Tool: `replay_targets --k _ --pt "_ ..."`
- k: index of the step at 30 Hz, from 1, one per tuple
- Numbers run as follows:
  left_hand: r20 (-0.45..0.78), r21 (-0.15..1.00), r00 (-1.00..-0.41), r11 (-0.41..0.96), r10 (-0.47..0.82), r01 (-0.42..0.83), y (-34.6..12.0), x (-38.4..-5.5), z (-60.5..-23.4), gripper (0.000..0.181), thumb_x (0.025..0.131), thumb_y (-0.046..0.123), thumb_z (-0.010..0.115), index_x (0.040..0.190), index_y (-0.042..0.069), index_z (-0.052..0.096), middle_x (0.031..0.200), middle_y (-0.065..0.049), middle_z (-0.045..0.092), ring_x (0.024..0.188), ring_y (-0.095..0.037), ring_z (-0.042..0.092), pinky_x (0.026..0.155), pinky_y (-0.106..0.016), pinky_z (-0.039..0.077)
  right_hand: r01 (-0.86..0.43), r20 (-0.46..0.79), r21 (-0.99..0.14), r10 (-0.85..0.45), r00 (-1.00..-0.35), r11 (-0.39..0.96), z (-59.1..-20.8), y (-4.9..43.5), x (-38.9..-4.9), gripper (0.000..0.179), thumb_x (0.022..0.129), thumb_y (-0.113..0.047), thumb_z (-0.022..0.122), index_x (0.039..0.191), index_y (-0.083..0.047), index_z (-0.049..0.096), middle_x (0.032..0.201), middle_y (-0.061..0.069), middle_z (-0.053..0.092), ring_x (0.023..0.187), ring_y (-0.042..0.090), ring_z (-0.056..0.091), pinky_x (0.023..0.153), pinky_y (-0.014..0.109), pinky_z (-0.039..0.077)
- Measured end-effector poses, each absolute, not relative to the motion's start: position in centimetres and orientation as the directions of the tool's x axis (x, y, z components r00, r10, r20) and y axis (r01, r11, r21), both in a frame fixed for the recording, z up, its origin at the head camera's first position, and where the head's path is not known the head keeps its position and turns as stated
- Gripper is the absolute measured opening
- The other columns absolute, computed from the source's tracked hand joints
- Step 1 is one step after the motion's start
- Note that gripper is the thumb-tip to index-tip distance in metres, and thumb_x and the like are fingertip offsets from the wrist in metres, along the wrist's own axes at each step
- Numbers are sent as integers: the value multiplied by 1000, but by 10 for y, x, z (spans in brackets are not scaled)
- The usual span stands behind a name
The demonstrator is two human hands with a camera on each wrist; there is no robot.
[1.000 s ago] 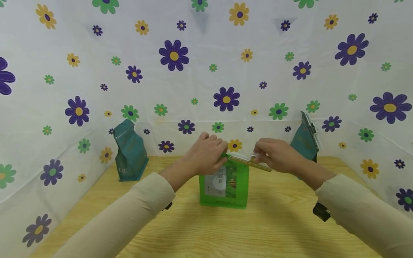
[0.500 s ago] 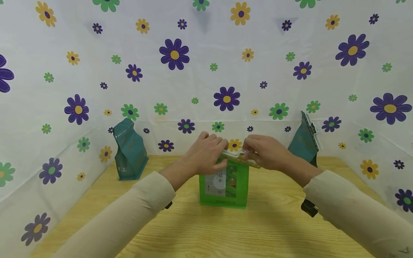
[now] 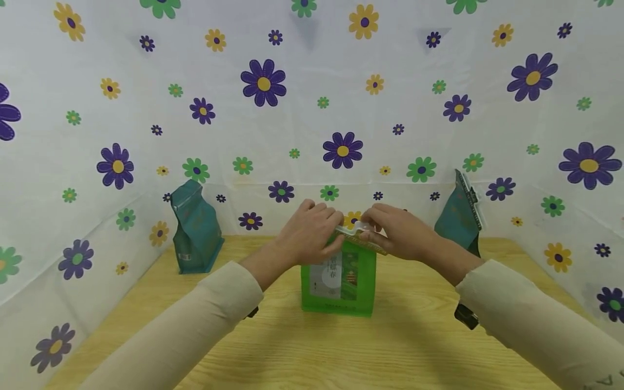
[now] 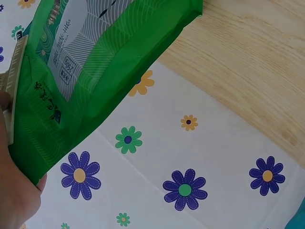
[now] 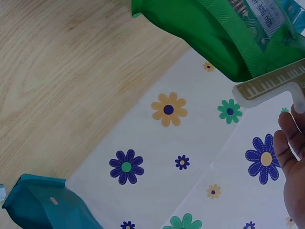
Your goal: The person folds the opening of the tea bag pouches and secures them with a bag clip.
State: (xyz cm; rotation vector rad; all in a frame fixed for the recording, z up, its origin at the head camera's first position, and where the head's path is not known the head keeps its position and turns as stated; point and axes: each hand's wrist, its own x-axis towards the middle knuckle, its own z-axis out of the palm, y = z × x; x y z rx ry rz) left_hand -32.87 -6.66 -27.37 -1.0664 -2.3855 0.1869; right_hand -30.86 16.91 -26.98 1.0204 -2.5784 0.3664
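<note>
A green tea bag (image 3: 363, 284) with a grey and green label stands upright on the table. My left hand (image 3: 312, 233) pinches the top left corner of the bag. A long bag clip (image 3: 349, 232), white with a gold ruled strip, lies across the bag's top edge and slants down to the right. My right hand (image 3: 402, 232) holds the clip near its right part. Seen from the right wrist, the end of the clip (image 5: 267, 88) sticks out past the bag's side. In the left wrist view my thumb (image 4: 5, 101) touches the clip.
A teal bag (image 3: 197, 230) stands at the left back of the wooden table (image 3: 312, 352). At the right back stands another teal bag (image 3: 455, 219) with a clip (image 3: 472, 197) on its top. A flower-print sheet (image 3: 302, 124) surrounds the table behind and at the sides.
My right hand has moved left with the clip, so that the clip covers more of the green bag's top. My left hand has stayed at the bag's corner.
</note>
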Motion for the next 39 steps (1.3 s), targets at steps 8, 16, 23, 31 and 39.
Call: replay_targets --k 8,16,23,31,39 --pt "500 -276 -534 710 682 648 -75 -329 -279 30 100 42 50 103 15 62 95 1 68 89 -19 60 90 -41 43 -657 343 -168 -581 -738 735 -277 176 -310 39 100 -29 62 131 -7 55 96 3 66 79 12 59 71 33 52" --pt "594 -48 -544 701 593 712 -95 -332 -294 47 95 34 59 131 4 53 103 -7 69 82 -20 61 83 -42 49 -637 286 -226 -575 -766 737 -295 188 -311 46 100 -28 61 136 -1 49 91 -1 66 77 9 59 72 33 52" --pt "643 161 -564 628 519 762 -109 -333 -313 69 93 22 62 147 2 24 104 -13 62 75 -18 58 69 -32 52 -626 313 -342 -543 -779 701 -318 194 -312 54 98 -27 64 140 -1 42 91 -1 64 73 8 56 69 32 50" --pt "652 201 -591 644 474 738 -120 -335 -339 74 93 20 63 149 1 20 95 -7 61 80 -19 54 70 -32 48 -535 260 -539 -475 -841 651 -350 194 -314 64 95 -35 69 138 -3 32 97 6 62 81 15 58 69 32 50" --pt "569 268 -666 658 481 704 -129 -338 -362 44 100 31 58 134 5 48 102 -3 60 93 -19 55 81 -35 50 -492 201 -613 -480 -854 618 -378 192 -316 79 92 -40 71 148 -4 28 118 15 60 102 27 60 75 35 52"
